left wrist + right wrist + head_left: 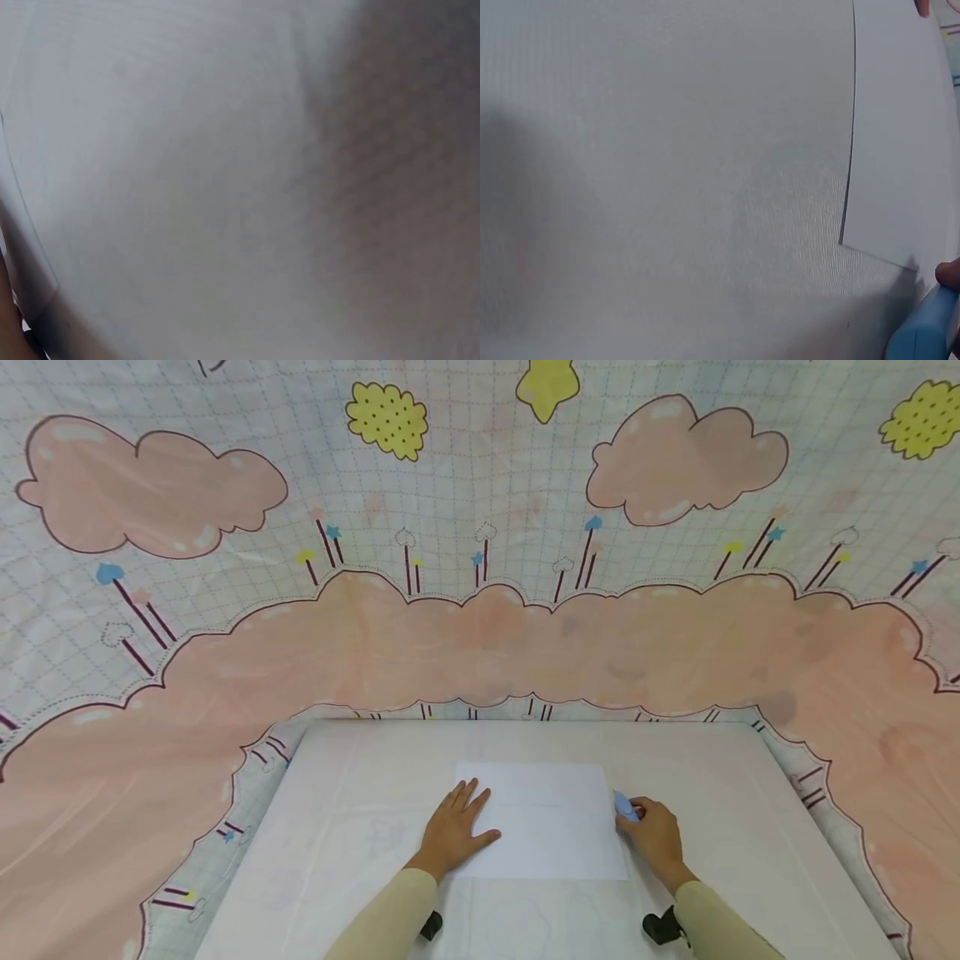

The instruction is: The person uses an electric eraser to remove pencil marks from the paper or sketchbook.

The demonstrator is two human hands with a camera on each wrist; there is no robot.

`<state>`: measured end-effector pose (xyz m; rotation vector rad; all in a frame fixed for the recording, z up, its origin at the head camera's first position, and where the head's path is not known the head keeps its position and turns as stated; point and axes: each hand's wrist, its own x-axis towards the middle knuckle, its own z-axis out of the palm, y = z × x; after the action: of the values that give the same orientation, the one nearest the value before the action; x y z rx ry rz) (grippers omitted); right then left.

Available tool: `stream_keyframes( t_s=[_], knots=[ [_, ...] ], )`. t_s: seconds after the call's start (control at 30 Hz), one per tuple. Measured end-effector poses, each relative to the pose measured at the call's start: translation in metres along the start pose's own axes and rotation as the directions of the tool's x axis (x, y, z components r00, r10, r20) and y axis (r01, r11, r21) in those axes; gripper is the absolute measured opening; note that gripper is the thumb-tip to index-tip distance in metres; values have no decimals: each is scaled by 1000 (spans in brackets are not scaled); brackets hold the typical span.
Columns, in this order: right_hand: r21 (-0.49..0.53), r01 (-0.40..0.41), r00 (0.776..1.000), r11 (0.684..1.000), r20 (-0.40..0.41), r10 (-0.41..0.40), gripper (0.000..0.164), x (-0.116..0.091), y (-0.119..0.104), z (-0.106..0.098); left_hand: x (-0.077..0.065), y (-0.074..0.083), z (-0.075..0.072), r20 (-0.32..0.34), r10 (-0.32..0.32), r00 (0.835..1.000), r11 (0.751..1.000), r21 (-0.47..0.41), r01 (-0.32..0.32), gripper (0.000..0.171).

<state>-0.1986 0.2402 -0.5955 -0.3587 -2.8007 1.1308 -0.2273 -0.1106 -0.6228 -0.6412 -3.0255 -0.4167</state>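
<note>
A white sheet of paper (547, 835) lies flat on the table. My left hand (453, 828) rests on the paper's left edge, its fingers spread and mostly straight. At the paper's right edge, my right hand (656, 837) grips a small light blue object (625, 807) with a rounded body; its exact kind cannot be told. In the right wrist view, the blue object (926, 330) appears at the lower right, under a fingertip (949, 274), beside a corner of the paper (900, 150). The left wrist view catches only a sliver of the left hand (7, 330).
The table (360, 793) has a pale, smooth cover. Behind it and at its sides hangs a cloth (525, 652) printed with clouds and stars. Black wrist devices (662, 927) sit under both forearms, close to the table's surface.
</note>
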Motion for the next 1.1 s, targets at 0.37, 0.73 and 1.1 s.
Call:
stream_keyframes(
  t_s=[0.37, 0.73, 1.1],
  knots=[
    [25, 15, 1000, 1000, -26, -15, 37, -3, -10, 8, -1, 1, 1, 1, 17, 1000, 1000, 17, -17, 78],
    [77, 55, 998, 996, 24, -57, 44, -3, -16, 14, -7, 5, -6, -10, 40, 999, 999, 34, -39, 77],
    [114, 84, 979, 990, 174, -104, 45, -3, -28, 21, -1, 14, -12, -29, 11, 1000, 1000, -22, -12, 77]
  ],
)
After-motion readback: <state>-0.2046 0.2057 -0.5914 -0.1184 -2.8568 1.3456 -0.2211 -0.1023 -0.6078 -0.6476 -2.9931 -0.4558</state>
